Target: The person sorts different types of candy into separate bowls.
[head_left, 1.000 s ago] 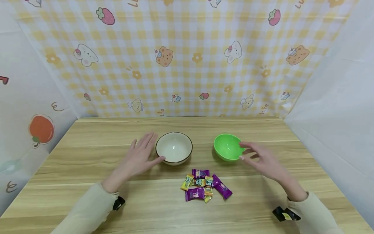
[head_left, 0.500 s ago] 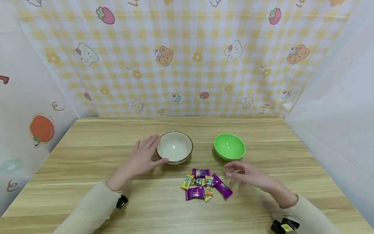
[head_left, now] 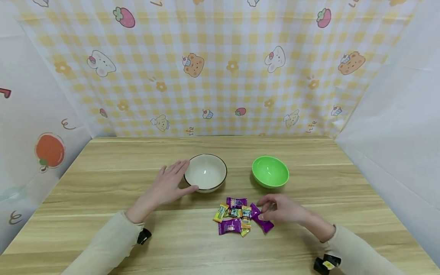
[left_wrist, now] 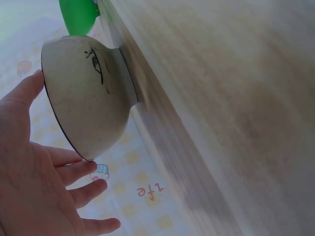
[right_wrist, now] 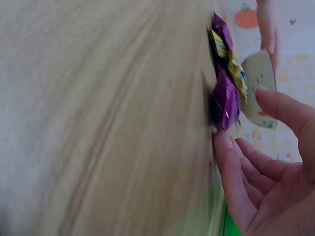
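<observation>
My left hand (head_left: 167, 187) rests at the left side of a cream bowl with a dark rim (head_left: 206, 172). Thumb and fingers are spread and fairly straight, with the thumb and a fingertip at the rim in the left wrist view. Over the right end of a candy pile is my right hand (head_left: 283, 209), fingers bent but apart from the thumb. Its fingertips come right up to a purple-wrapped candy (head_left: 265, 225), partly covered by the hand. In the right wrist view a fingertip meets the purple wrapper (right_wrist: 227, 101), while the thumb stands off from it.
A bright green bowl (head_left: 270, 172) stands behind my right hand. Several other candies lie in the pile, among them a yellow one (head_left: 220, 212) and a purple one (head_left: 229, 226). A checked curtain (head_left: 220, 76) hangs at the back edge of the wooden table (head_left: 192, 252).
My right hand has moved from the green bowl's right rim toward me and left, down to the purple candy. My left hand has shifted slightly right against the cream bowl.
</observation>
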### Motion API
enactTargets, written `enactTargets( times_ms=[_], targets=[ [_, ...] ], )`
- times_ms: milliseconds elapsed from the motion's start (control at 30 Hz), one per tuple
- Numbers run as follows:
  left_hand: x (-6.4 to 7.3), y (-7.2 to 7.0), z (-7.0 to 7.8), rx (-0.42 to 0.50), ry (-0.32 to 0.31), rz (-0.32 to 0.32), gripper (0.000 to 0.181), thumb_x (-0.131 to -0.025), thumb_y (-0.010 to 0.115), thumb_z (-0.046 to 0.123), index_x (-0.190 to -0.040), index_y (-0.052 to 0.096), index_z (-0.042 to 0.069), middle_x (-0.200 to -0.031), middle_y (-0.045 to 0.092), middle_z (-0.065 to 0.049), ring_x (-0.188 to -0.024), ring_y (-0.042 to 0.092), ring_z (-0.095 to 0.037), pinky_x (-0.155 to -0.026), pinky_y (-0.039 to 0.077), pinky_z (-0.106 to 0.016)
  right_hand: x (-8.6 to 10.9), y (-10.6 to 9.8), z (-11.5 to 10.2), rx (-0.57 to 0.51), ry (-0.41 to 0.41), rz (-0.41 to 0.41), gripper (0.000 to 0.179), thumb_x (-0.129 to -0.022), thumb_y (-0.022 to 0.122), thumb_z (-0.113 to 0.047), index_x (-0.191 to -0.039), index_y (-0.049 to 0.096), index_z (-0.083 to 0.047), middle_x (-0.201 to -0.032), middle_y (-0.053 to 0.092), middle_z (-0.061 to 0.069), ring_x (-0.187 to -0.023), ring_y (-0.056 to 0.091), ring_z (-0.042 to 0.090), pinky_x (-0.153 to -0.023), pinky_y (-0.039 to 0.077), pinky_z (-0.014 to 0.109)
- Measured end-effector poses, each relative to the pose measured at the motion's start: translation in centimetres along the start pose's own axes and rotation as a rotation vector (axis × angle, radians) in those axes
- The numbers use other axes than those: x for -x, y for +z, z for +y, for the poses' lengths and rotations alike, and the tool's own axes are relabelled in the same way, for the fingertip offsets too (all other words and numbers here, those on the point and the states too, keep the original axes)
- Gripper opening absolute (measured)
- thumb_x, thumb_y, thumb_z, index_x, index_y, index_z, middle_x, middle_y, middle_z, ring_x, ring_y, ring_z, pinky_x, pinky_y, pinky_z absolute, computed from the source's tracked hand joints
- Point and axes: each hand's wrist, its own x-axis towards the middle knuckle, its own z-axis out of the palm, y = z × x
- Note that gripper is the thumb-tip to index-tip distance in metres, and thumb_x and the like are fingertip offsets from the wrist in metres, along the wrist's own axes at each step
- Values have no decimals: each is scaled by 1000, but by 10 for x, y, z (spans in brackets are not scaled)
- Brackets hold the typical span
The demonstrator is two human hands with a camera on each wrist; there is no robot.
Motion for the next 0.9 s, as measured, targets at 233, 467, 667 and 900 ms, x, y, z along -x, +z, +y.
enactTargets(
  times_ms=[233,467,667,900],
  targets=[
    [0,1,-1,3,2,7,92,-81,49,65,-142,26,1,-144,30,-17,-130,25,-37,-102,13,-62,-2,11,-4,170,-108,51,39,-69,78,-19,-99,60,-1,-78,56,-1,-66,51,10,-59,47,23],
    [0,1,-1,-3,5,9,92,-81,50,65,-142,26,0,-143,30,-17,-130,26,-37,-102,13,-61,-2,16,-7,245,-119,62,37,-67,79,-18,-96,60,-5,-75,54,-5,-64,49,7,-57,45,23],
    [0,0,0,6,2,7,91,-81,52,63,-142,26,0,-143,31,-18,-130,27,-37,-102,14,-61,-1,15,-8,219,-110,41,31,-68,78,-14,-93,61,-6,-75,54,-4,-66,50,9,-58,46,23],
    [0,-1,0,8,0,0,92,-81,50,65,-143,26,1,-143,31,-17,-130,27,-36,-102,14,-61,-2,5,-2,179,-113,-15,28,-71,76,-16,-94,64,-6,-77,56,-3,-70,52,11,-63,48,24]
  ],
)
